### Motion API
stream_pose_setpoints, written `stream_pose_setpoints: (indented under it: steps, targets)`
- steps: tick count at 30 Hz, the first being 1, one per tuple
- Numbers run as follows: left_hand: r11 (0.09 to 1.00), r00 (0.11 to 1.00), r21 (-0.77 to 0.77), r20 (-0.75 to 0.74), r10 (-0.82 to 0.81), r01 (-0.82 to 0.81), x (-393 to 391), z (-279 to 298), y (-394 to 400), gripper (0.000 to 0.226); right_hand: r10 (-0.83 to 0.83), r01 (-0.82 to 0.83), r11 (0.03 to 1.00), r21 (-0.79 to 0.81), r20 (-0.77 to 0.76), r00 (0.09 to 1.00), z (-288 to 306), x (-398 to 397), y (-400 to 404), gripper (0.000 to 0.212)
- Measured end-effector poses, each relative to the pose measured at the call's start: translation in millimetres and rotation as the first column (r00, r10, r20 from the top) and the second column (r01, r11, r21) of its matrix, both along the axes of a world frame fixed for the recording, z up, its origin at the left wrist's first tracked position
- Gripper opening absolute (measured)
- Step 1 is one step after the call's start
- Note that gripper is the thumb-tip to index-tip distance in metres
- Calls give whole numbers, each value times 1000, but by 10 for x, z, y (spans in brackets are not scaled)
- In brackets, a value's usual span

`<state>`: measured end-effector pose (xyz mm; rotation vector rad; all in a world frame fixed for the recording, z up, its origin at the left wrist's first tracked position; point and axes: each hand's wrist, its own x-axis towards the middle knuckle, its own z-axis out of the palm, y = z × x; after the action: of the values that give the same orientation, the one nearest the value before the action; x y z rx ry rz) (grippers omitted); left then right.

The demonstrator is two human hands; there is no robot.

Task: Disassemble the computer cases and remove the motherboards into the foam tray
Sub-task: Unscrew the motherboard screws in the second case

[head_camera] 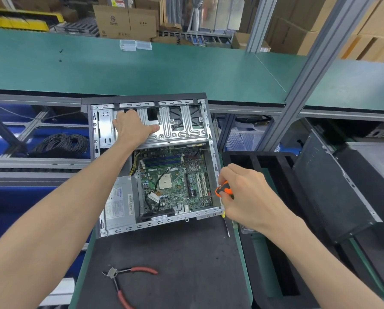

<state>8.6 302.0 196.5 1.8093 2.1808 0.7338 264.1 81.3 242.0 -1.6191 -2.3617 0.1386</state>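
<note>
An open computer case [213,152] lies flat on a dark mat, side panel off. Inside, a green motherboard [175,179] sits in the lower right part, and a grey power supply [122,201] at the lower left. My left hand [133,128] rests flat on the silver drive cage [182,126] at the case's far end. At the case's right edge, my right hand [247,195] grips an orange-and-black screwdriver [224,190], its shaft pointing down toward the mat. A black foam tray [260,161] with deep slots stands to the right of the case.
Red-handled cutters [128,277] lie on the dark mat [175,264] near me. A black case panel [334,192] leans at the right over the foam tray. A green conveyor [142,70] runs behind, with a clear plastic box [135,45] on it. Cable coils [61,141] lie at the left.
</note>
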Motion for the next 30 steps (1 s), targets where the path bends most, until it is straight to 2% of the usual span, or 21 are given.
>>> stream_pose_setpoints:
  steps: [11, 20, 30]
  targets:
    - [1000, 1000, 1, 5, 1, -1, -9, -8, 5, 61, -72, 70, 996, 57, 49, 996, -3, 56, 35, 13]
    - [1000, 1000, 4, 24, 7, -7, -5, -17, 2, 61, -92, 92, 996, 3, 112, 989, -47, 45, 26, 6]
    - [1000, 999, 2, 33, -3, 3, -5, -8, -27, 63, -104, 103, 995, 12, 85, 991, -75, 60, 9, 6]
